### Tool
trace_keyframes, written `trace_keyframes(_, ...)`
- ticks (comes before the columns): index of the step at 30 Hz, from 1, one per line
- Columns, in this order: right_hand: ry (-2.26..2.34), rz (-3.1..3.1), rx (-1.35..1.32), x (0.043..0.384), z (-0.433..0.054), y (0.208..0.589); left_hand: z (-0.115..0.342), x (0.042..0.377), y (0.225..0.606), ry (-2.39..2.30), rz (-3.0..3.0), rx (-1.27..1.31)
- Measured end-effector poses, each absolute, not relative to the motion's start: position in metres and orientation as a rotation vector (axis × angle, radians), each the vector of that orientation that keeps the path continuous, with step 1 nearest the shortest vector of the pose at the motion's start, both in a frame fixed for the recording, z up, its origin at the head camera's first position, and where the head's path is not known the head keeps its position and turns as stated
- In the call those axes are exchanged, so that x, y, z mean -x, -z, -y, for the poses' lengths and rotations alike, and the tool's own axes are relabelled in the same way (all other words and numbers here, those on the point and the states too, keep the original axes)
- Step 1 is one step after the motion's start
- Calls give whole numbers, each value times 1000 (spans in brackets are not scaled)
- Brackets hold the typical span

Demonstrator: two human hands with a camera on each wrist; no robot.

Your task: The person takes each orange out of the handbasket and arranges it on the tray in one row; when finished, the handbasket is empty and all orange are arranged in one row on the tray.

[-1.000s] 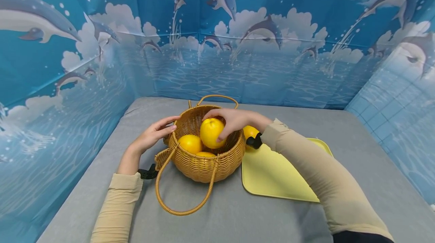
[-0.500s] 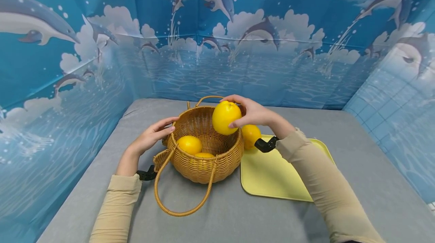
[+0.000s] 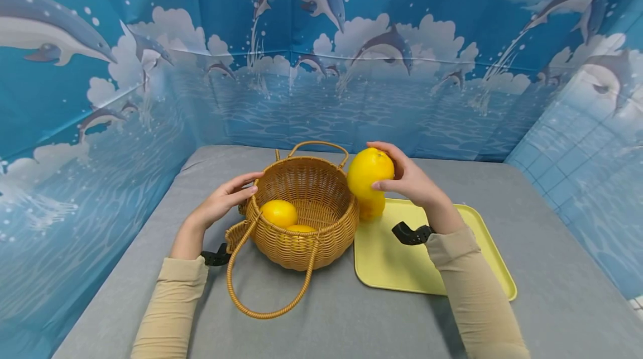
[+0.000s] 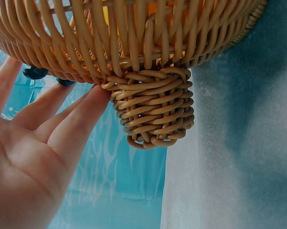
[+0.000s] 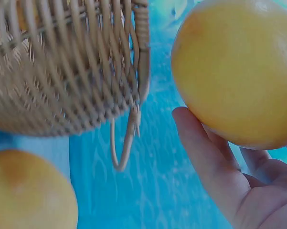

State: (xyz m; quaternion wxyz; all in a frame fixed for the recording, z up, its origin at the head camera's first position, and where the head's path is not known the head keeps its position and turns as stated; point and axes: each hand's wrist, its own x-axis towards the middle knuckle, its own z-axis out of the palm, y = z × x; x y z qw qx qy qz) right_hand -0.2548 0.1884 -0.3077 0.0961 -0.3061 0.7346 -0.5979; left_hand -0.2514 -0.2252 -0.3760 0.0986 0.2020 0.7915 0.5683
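Right hand (image 3: 414,182), 1: my fingers and thumb are curving round 1 yellow fruit (image 3: 369,173), holding it just right of the basket (image 3: 324,252). Left hand (image 3: 220,204), 1: I am resting extended fingers on the basket's left rim, gripping nothing. Lower fruit (image 3: 372,207), 1: sitting beside the basket's right wall; steering around it, squeezing evenly, seems wise.

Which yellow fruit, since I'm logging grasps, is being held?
The fruit gripped by the right hand; two others lie in the basket, another sits just outside it.

Wicker basket (image 3: 321,247), glossy fruit (image 3: 370,173), plastic tray (image 3: 397,261)
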Motion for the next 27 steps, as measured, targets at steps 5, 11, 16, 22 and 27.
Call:
trace_keyframes(5, 1815, -2199, 869, 245, -208, 318, 225, 251, 376, -1674, -2343, -589)
trace_keyframes(11, 1859, -2217, 820, 240, -224, 331, 226, 249, 375, -1673, -2341, -575)
trace_keyframes(16, 1889, -2240, 773, 244, -236, 343, 226, 249, 375, -1674, -2341, -569)
trace_keyframes(22, 1864, -2295, 583, 251, -248, 355, 224, 249, 374, -1674, -2339, -569)
trace_keyframes(27, 1824, -2315, 401, 257, -256, 362, 224, 249, 374, -1672, -2341, -569)
